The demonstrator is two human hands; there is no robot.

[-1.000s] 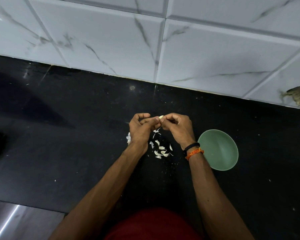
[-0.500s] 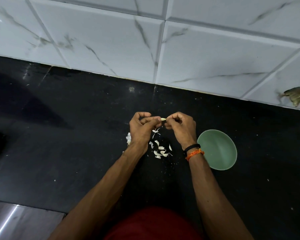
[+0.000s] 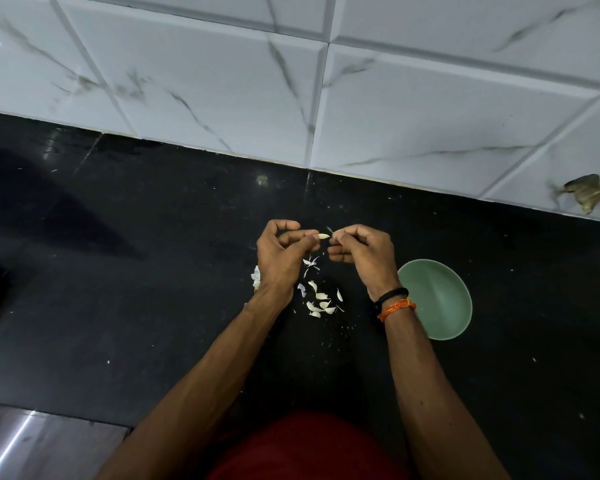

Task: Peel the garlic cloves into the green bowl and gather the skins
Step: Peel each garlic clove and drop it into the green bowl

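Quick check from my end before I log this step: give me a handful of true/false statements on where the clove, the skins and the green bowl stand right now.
1. The left hand pinches a garlic clove at its fingertips. True.
2. The green bowl lies to the left of the left hand. False: it sits on the right, beside the right wrist.
3. Loose garlic skins lie on the black counter between the two forearms. True.
4. The right hand lies flat on the counter. False: it is raised, its grip on a thin sliver of skin next to the clove.
5. The bowl is heaped with peeled cloves. False: no clove shows in the visible part.
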